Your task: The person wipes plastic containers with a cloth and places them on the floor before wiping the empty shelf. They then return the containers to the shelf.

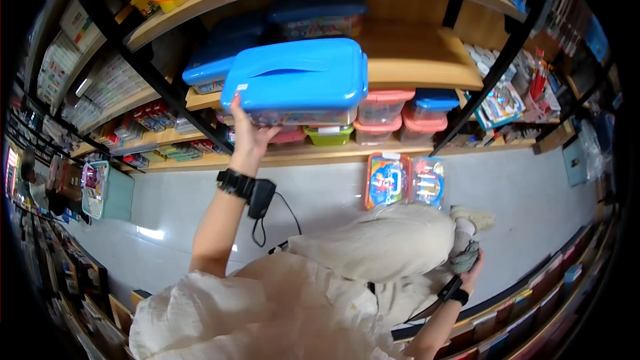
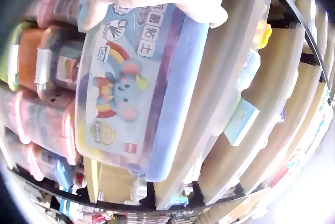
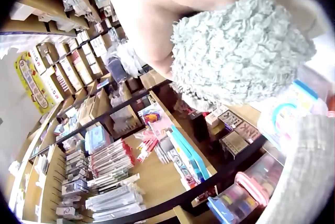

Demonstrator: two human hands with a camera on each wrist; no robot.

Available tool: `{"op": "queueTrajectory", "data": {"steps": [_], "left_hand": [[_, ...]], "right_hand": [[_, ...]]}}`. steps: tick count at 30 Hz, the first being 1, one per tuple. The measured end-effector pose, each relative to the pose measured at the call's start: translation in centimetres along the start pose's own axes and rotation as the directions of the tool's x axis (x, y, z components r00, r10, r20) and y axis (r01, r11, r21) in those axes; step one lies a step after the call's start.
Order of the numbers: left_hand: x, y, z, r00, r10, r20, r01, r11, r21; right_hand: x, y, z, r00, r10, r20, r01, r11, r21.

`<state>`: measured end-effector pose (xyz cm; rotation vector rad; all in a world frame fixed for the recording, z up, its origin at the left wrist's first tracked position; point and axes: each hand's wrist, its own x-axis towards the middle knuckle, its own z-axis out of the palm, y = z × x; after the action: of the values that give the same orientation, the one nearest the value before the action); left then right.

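Observation:
My left hand [image 1: 248, 139] grips a clear plastic box with a blue lid [image 1: 293, 77] at its near left corner, in front of the shelf. In the left wrist view the box [image 2: 125, 88] shows a label with a cartoon elephant and a rainbow, and my left thumb and fingers [image 2: 99, 9] lie over its edge. My right hand [image 1: 475, 272] is low beside my knee and holds a bunched grey-green cloth [image 1: 465, 257]. Up close, the cloth [image 3: 241, 51] has a rough, curly pile and sits against my right hand [image 3: 172, 14].
More blue-lidded boxes [image 1: 212, 67] stand behind on the wooden shelf [image 1: 420, 70]. Below are pink-lidded tubs [image 1: 387, 103] and a green one [image 1: 329, 136]. Two colourful cases [image 1: 388, 180] stand on the floor by my knee. A black shelf post [image 1: 167, 97] rises at the left.

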<state>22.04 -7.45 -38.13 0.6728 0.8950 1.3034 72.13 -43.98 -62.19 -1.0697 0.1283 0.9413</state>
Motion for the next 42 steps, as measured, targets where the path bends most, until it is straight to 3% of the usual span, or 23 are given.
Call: {"op": "queueTrajectory", "data": {"steps": [2, 4, 6, 8, 9, 12, 15, 16, 18, 20, 22, 24, 28, 30, 31, 33, 37, 39, 42], "left_hand": [[-2.0, 0.3, -2.3, 0.993, -0.048, -0.107, 0.051, 0.998, 0.023], [-4.4, 0.3, -3.9, 0.966, -0.203, -0.162, 0.200, 0.979, -0.035], [-6.0, -1.4, -6.3, 0.964, -0.225, -0.139, 0.220, 0.974, -0.056], [-7.0, -3.0, -8.8, 0.937, -0.308, -0.167, 0.318, 0.947, 0.038], [-7.1, -4.2, -9.5, 0.906, -0.330, -0.264, 0.353, 0.935, 0.044], [-5.9, -9.2, -14.4, 0.861, -0.376, -0.343, 0.424, 0.903, 0.075], [-3.4, -14.9, -18.5, 0.827, -0.400, -0.394, 0.510, 0.830, 0.227], [-2.9, -16.4, -18.8, 0.821, -0.417, -0.390, 0.528, 0.814, 0.243], [-2.0, -20.2, -18.0, 0.732, -0.386, -0.561, 0.566, 0.803, 0.186], [-1.0, -24.0, -18.7, 0.767, -0.396, -0.504, 0.543, 0.820, 0.182], [-0.5, -26.5, -17.0, 0.730, -0.394, -0.558, 0.579, 0.791, 0.199], [0.1, -29.2, -16.6, 0.649, -0.368, -0.666, 0.659, 0.709, 0.250], [-0.1, -32.2, -16.2, 0.630, -0.390, -0.671, 0.661, 0.723, 0.200], [-0.3, -32.7, -16.1, 0.583, -0.470, -0.663, 0.638, 0.770, 0.015], [-0.1, -33.1, -16.3, 0.574, -0.474, -0.668, 0.650, 0.759, 0.020], [-0.1, -33.8, -16.9, 0.664, -0.522, -0.535, 0.571, 0.816, -0.089], [-0.5, -34.8, -17.4, 0.626, -0.488, -0.609, 0.559, 0.825, -0.087], [-0.3, -35.0, -18.3, 0.666, -0.581, -0.468, 0.607, 0.787, -0.114], [-0.5, -34.5, -17.5, 0.662, -0.581, -0.474, 0.603, 0.788, -0.122]], "right_hand": [[-1.5, -0.3, 1.2, 0.998, 0.045, -0.035, -0.045, 0.999, -0.013], [0.6, 0.2, -1.6, 0.993, -0.001, -0.114, -0.004, 0.999, -0.048], [-0.3, -0.1, 0.2, 0.995, 0.036, -0.096, -0.037, 0.999, -0.010], [0.0, 0.3, 0.1, 0.996, 0.094, -0.011, -0.094, 0.993, -0.070], [-0.4, 0.5, 0.8, 0.995, 0.099, -0.027, -0.101, 0.993, -0.069], [-0.8, -0.5, 1.8, 0.988, 0.097, -0.125, -0.115, 0.982, -0.150], [-0.7, -1.2, 1.5, 0.992, 0.103, -0.066, -0.113, 0.979, -0.171], [-0.9, -1.7, 1.5, 0.992, 0.103, -0.066, -0.113, 0.980, -0.167], [-1.6, -2.2, 1.4, 0.985, 0.089, -0.145, -0.111, 0.982, -0.154], [-3.5, -2.6, 2.6, 0.981, 0.047, -0.186, -0.080, 0.982, -0.173], [-5.9, -3.3, 3.3, 0.978, 0.102, -0.181, -0.129, 0.981, -0.144], [-8.0, -3.5, 5.1, 0.943, -0.020, -0.332, -0.029, 0.989, -0.142], [-10.5, -3.6, 3.1, 0.932, -0.076, -0.355, 0.019, 0.987, -0.162], [-11.2, -3.2, 2.8, 0.913, -0.049, -0.404, 0.009, 0.995, -0.102], [-11.3, -2.9, 2.4, 0.907, -0.044, -0.419, 0.001, 0.995, -0.102], [-11.6, -2.6, 1.8, 0.900, -0.077, -0.429, 0.041, 0.995, -0.093], [-11.0, -2.3, 2.1, 0.900, -0.052, -0.433, 0.011, 0.995, -0.097], [-10.4, -2.2, 1.6, 0.890, -0.038, -0.454, -0.007, 0.995, -0.097], [-10.2, -1.9, 2.1, 0.879, -0.034, -0.475, -0.015, 0.995, -0.099]]}}
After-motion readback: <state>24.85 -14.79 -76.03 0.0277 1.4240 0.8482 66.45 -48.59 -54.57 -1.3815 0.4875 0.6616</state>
